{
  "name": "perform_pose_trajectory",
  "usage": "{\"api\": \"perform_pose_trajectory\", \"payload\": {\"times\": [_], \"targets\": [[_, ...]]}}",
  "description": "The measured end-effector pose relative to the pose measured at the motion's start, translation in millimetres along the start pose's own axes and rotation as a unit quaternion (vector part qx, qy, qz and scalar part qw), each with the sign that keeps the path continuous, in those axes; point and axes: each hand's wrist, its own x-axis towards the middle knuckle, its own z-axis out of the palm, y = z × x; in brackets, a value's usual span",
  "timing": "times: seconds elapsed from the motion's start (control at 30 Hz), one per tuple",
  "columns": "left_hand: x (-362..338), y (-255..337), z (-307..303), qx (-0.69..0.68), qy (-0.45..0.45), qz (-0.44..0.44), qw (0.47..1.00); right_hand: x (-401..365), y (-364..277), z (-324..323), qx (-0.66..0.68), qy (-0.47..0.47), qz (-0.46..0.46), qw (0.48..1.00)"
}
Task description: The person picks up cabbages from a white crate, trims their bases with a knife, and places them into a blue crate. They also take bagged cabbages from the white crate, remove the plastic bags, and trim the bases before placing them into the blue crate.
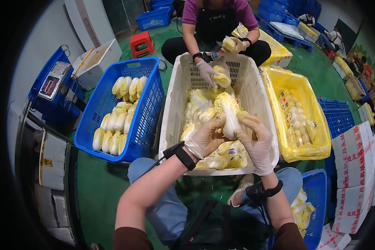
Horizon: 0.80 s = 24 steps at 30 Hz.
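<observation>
A small napa cabbage [229, 112], pale yellow at its leafy end and white at its base, is held between my two gloved hands above the white crate [171, 141]. My left hand [207, 135] grips its lower left side, with fingers curled. From the right, my right hand [256, 139] closes on its base with thumb and fingers. Below lie several more cabbages, some in clear printed bags [227, 156]. Across the crate, a co-worker's gloved hands [207, 71] hold bagged cabbages.
To the left stands a blue basket [148, 112] with stacked cabbages. A yellow-lined crate [321, 146] at right holds bagged ones. Loose leaves fill a blue basket [318, 200] at lower right. A red stool [141, 43], a scale [56, 79] and printed white boxes [354, 179] stand around.
</observation>
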Motion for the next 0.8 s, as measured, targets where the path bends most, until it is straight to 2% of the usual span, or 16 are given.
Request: {"api": "perform_pose_trajectory", "payload": {"times": [0.03, 0.07, 0.13, 0.17, 0.2, 0.27, 0.37, 0.4, 0.43, 0.47, 0.5, 0.57, 0.6, 0.63, 0.73, 0.8], "targets": [[0, 2, -1, 0.000, 0.001, -0.001, 1.000, -5, 2, -3, 0.074, -0.026, 0.065, 0.995], [0, 4, -1, -0.010, 0.005, -0.008, 1.000, -6, 3, -3, 0.074, -0.026, 0.067, 0.995], [-2, 7, 0, -0.022, 0.009, -0.016, 1.000, -7, 3, -2, 0.179, 0.035, 0.174, 0.968], [-5, 8, 4, -0.023, 0.013, -0.009, 1.000, -3, -2, -2, 0.095, 0.036, 0.165, 0.981], [-5, 8, 7, -0.023, 0.016, -0.004, 1.000, -2, -5, 0, 0.094, 0.037, 0.166, 0.981], [-4, 5, 5, -0.019, 0.003, -0.003, 1.000, -2, -10, 5, -0.042, 0.007, 0.074, 0.996], [-2, 1, 2, 0.008, -0.002, 0.023, 1.000, -6, -8, 6, -0.084, 0.021, 0.045, 0.995], [-2, -1, 2, 0.031, 0.004, 0.048, 0.998, -10, -4, 8, -0.084, 0.022, 0.047, 0.995], [-1, -2, 1, 0.033, 0.004, 0.046, 0.998, -14, 4, 10, 0.001, 0.024, 0.023, 0.999], [0, -2, 1, -0.049, -0.001, 0.019, 0.999, -14, 2, 11, 0.086, 0.028, -0.002, 0.996], [1, -2, 1, -0.130, -0.005, -0.007, 0.992, -14, -1, 11, 0.086, 0.032, -0.001, 0.996], [-1, 2, -1, -0.144, -0.059, -0.040, 0.987, -12, -11, 12, 0.244, 0.126, 0.184, 0.944], [-2, 3, -2, -0.160, -0.111, -0.070, 0.978, -12, -6, 9, 0.245, 0.128, 0.185, 0.943], [-1, 2, -4, -0.128, -0.055, -0.071, 0.988, -11, 2, 4, 0.257, 0.147, 0.215, 0.931], [1, 3, -2, -0.094, -0.088, -0.099, 0.987, -6, 1, -2, 0.264, 0.164, 0.252, 0.916], [-3, 0, 4, -0.103, -0.060, -0.119, 0.986, -3, -3, -2, 0.148, 0.156, 0.147, 0.966]]}}
